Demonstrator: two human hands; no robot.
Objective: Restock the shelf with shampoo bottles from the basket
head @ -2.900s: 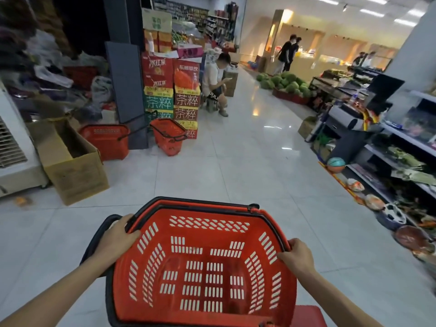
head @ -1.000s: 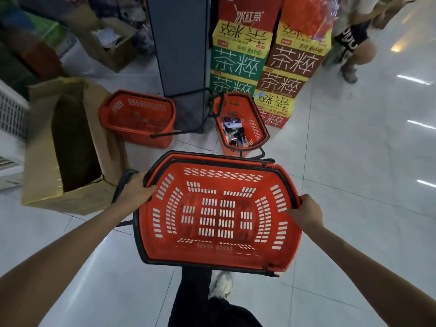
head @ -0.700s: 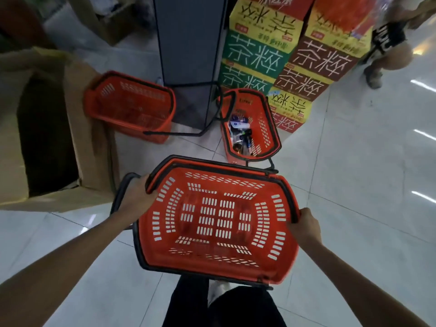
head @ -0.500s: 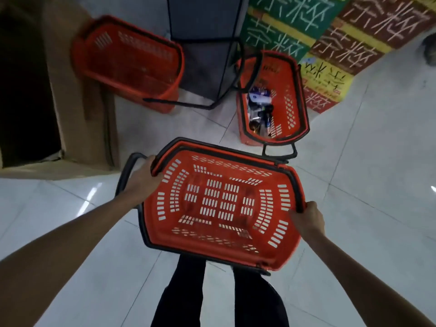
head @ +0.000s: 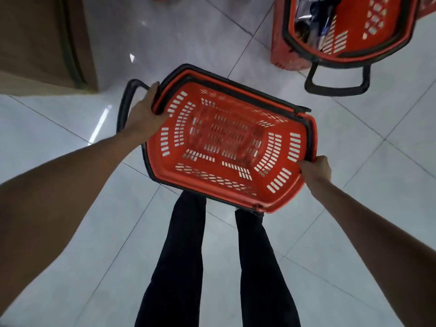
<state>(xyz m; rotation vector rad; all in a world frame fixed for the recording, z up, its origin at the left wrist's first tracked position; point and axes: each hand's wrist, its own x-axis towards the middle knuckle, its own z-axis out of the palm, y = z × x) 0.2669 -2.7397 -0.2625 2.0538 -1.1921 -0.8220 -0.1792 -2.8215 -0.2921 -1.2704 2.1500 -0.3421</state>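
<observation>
Both hands grip the red basket (head: pixel 226 147): left hand (head: pixel 144 114) and right hand (head: pixel 315 169) at opposite rims; a second basket (head: pixel 349 29) sits beyond it.

I have advanced on the stocked basket (head: pixel 387 22), now at upper right, its handle just beyond the empty basket (head: pixel 290 147) I carry. My view has dropped straight down: my legs (head: pixel 181 267) show in full; the carton stack and third basket have left frame. The carried basket appears lower, though blur prevents certainty.
</observation>
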